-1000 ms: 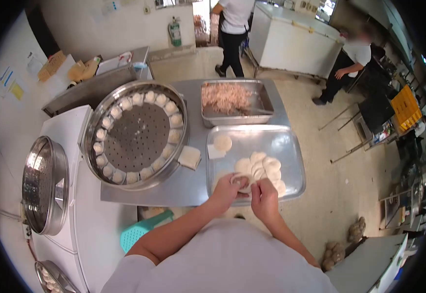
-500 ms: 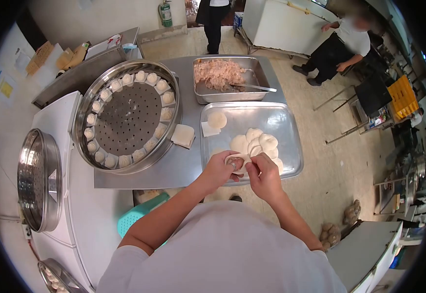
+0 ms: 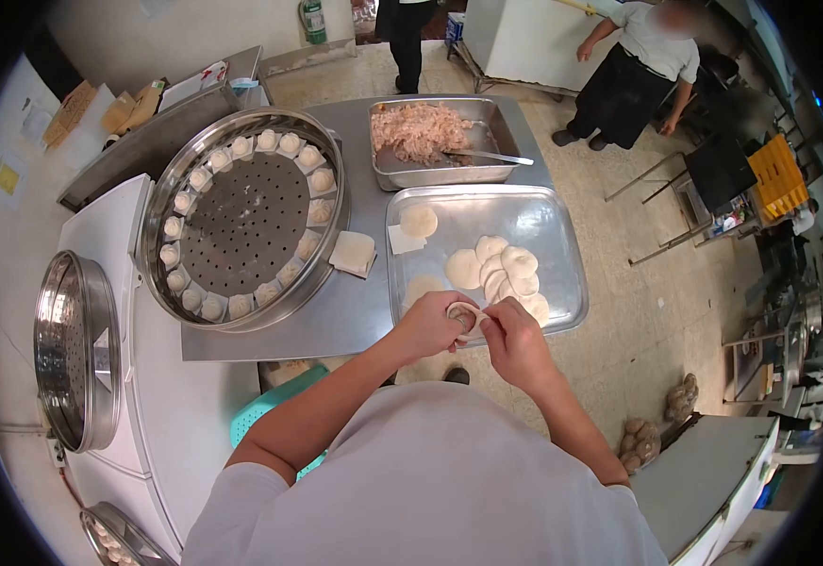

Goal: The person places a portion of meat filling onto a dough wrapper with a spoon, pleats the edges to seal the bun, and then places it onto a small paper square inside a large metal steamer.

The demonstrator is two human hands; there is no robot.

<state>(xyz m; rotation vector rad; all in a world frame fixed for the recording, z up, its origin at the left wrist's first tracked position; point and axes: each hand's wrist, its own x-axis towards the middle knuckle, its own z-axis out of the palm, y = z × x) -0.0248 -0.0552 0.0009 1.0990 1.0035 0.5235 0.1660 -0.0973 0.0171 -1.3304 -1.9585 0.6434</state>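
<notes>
My left hand [image 3: 433,325] cups a filled dough bun [image 3: 471,319], its top still an open ring with a little of the inside showing. At the bun's right edge, the fingers of my right hand [image 3: 517,340] pinch the dough rim. Both hands are over the near edge of a metal tray [image 3: 562,226]. Flat dough wrappers [image 3: 517,261] lie overlapping on that tray, just beyond my hands. Farther left on it, one round wrapper [image 3: 419,222] rests partly over a white paper square [image 3: 404,241].
A deep pan [image 3: 487,175] holds minced meat filling [image 3: 421,130] and a metal utensil [image 3: 491,157]. To the left, a perforated steamer [image 3: 241,226] has pleated buns around its rim; a paper stack [image 3: 353,253] lies beside it. A co-worker [image 3: 638,66] stands beyond the table, right.
The bun's opening has become narrower between my hands, which stay in nearly the same place. The co-worker on the right has shifted and turned, and the view has tilted slightly.
</notes>
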